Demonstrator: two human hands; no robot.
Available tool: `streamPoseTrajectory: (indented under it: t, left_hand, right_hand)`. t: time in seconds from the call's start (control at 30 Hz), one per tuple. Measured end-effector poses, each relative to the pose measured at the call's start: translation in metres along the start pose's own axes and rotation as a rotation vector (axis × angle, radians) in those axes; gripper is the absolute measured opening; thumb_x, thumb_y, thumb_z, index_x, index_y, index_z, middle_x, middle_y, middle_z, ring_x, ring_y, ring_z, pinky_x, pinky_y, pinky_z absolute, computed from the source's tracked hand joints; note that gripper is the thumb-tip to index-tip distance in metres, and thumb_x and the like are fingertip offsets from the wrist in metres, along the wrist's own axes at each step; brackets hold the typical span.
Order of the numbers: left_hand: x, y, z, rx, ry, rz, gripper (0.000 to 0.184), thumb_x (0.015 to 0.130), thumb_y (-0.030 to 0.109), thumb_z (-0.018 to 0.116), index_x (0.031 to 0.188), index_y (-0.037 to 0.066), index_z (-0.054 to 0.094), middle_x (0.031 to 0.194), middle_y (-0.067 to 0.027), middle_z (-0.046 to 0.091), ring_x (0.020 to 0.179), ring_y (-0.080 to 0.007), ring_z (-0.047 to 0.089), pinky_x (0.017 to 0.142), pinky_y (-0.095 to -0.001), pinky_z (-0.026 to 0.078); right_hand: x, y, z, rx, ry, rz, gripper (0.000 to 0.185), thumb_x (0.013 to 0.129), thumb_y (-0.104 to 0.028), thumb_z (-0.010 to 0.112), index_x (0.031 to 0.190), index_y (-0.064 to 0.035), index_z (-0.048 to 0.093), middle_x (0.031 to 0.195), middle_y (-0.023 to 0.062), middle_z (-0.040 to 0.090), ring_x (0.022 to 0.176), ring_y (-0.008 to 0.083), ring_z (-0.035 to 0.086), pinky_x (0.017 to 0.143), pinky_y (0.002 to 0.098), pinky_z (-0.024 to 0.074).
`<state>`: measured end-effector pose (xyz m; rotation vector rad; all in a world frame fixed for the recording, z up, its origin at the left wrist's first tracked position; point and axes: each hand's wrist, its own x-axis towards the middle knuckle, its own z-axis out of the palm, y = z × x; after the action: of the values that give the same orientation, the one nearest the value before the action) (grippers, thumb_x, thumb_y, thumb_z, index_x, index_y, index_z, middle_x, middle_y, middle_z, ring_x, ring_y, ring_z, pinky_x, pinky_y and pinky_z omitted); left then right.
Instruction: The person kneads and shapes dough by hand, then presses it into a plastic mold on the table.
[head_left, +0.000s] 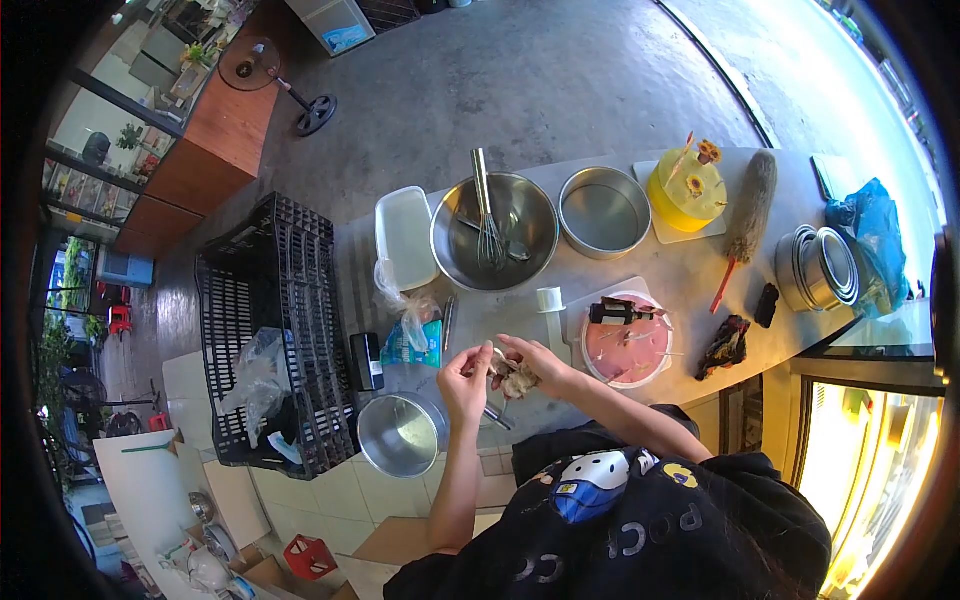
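Note:
Both my hands meet over the near edge of the table. My left hand point(466, 380) is closed in a pinch on a small, pale, shiny thing point(498, 362), too small to name. In my right hand point(536, 364) is a crumpled beige cloth point(519, 382), bunched under the fingers and close to the small thing. Below the hands, a metal handle point(497, 416) sticks out at the table edge. To the left of it stands a metal pot point(402, 434). A small white cup or roll point(549, 299) lies beyond my right hand.
A steel bowl point(455, 250) holds a whisk point(481, 200). Near it are a round cake tin point(604, 212), a plastic tub point(402, 236), a pink cake point(628, 352) with a dark bottle point(617, 312) on it, and a yellow cake point(684, 190). A black crate point(270, 330) stands left.

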<state>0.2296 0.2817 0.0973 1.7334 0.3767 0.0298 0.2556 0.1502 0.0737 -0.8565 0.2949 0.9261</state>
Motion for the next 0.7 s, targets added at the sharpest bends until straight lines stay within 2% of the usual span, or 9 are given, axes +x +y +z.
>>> streamPoseTrajectory:
  t: [0.1, 0.23, 0.33, 0.4, 0.43, 0.5, 0.6, 0.63, 0.7]
  left_hand:
    - [0.001, 0.007, -0.001, -0.004, -0.031, -0.080, 0.025, 0.077, 0.022, 0.062, 0.075, -0.002, 0.060, 0.063, 0.0010, 0.055, 0.056, -0.0034, 0.046, 0.050, -0.0178, 0.036]
    - [0.005, 0.008, -0.006, 0.021, -0.103, -0.075, 0.026, 0.077, 0.023, 0.062, 0.074, -0.003, 0.060, 0.064, 0.0010, 0.056, 0.056, -0.0026, 0.046, 0.050, -0.0171, 0.035]
    - [0.002, 0.022, -0.009, 0.118, -0.204, 0.052, 0.022, 0.073, 0.021, 0.065, 0.074, -0.001, 0.061, 0.065, -0.0010, 0.057, 0.057, -0.0058, 0.049, 0.049, -0.0196, 0.036]
    - [-0.001, 0.039, -0.009, 0.446, -0.202, 0.375, 0.018, 0.069, 0.018, 0.067, 0.076, 0.002, 0.061, 0.066, -0.0047, 0.058, 0.059, -0.0117, 0.052, 0.050, -0.0236, 0.038]
    - [-0.001, 0.039, -0.009, 0.447, -0.201, 0.375, 0.018, 0.069, 0.018, 0.067, 0.076, 0.002, 0.061, 0.066, -0.0047, 0.058, 0.059, -0.0117, 0.052, 0.050, -0.0236, 0.038]
    - [-0.002, 0.038, -0.007, 0.500, -0.120, 0.506, 0.017, 0.066, 0.014, 0.068, 0.077, 0.003, 0.062, 0.068, -0.0083, 0.057, 0.064, -0.0183, 0.053, 0.052, -0.0269, 0.039]
    - [-0.006, 0.046, -0.004, 0.578, -0.095, 0.593, 0.016, 0.066, 0.011, 0.067, 0.078, 0.002, 0.062, 0.070, -0.0096, 0.056, 0.066, -0.0199, 0.053, 0.054, -0.0299, 0.040]
    - [-0.008, 0.049, -0.003, 0.577, -0.097, 0.595, 0.016, 0.066, 0.011, 0.067, 0.078, 0.002, 0.062, 0.070, -0.0096, 0.056, 0.066, -0.0199, 0.053, 0.054, -0.0299, 0.040]
    - [-0.015, 0.057, 0.001, 0.577, -0.115, 0.559, 0.018, 0.066, 0.009, 0.066, 0.082, 0.002, 0.062, 0.078, -0.0106, 0.058, 0.077, -0.0228, 0.053, 0.061, -0.0315, 0.042]
  right_hand:
    - [0.002, 0.002, -0.003, 0.005, -0.033, 0.052, 0.052, 0.083, -0.045, 0.038, 0.085, 0.0039, 0.056, 0.069, 0.0145, 0.060, 0.050, 0.0184, 0.056, 0.044, 0.0276, 0.0435]
    - [0.000, 0.000, -0.005, 0.134, -0.081, 0.143, 0.047, 0.083, -0.047, 0.038, 0.084, -0.0018, 0.053, 0.068, 0.0130, 0.059, 0.053, 0.0231, 0.058, 0.042, 0.0304, 0.0447]
    - [-0.004, -0.006, -0.003, 0.222, -0.080, 0.167, 0.043, 0.083, -0.046, 0.039, 0.082, -0.0052, 0.052, 0.066, 0.0106, 0.058, 0.051, 0.0247, 0.057, 0.038, 0.0310, 0.0429]
    - [-0.007, -0.011, 0.000, 0.256, -0.076, 0.170, 0.040, 0.083, -0.045, 0.040, 0.081, -0.0068, 0.052, 0.065, 0.0093, 0.058, 0.050, 0.0254, 0.057, 0.037, 0.0312, 0.0419]
    - [-0.009, -0.013, 0.003, 0.259, -0.063, 0.169, 0.039, 0.083, -0.044, 0.041, 0.081, -0.0072, 0.052, 0.064, 0.0081, 0.057, 0.049, 0.0248, 0.057, 0.037, 0.0311, 0.0419]
    - [-0.010, -0.015, 0.007, 0.263, -0.051, 0.165, 0.037, 0.083, -0.043, 0.042, 0.081, -0.0077, 0.052, 0.063, 0.0070, 0.056, 0.049, 0.0241, 0.056, 0.037, 0.0310, 0.0419]
    - [-0.009, -0.013, 0.011, 0.281, -0.004, 0.117, 0.035, 0.083, -0.041, 0.042, 0.082, -0.0079, 0.052, 0.064, 0.0054, 0.057, 0.050, 0.0210, 0.056, 0.038, 0.0307, 0.0426]
    - [-0.008, -0.012, 0.011, 0.269, 0.007, 0.079, 0.035, 0.082, -0.042, 0.043, 0.084, -0.0078, 0.053, 0.067, 0.0048, 0.057, 0.054, 0.0186, 0.057, 0.041, 0.0304, 0.0439]
    - [-0.010, -0.015, 0.011, 0.257, 0.020, 0.039, 0.036, 0.082, -0.042, 0.044, 0.087, -0.0076, 0.054, 0.069, 0.0041, 0.058, 0.058, 0.0162, 0.058, 0.044, 0.0301, 0.0453]
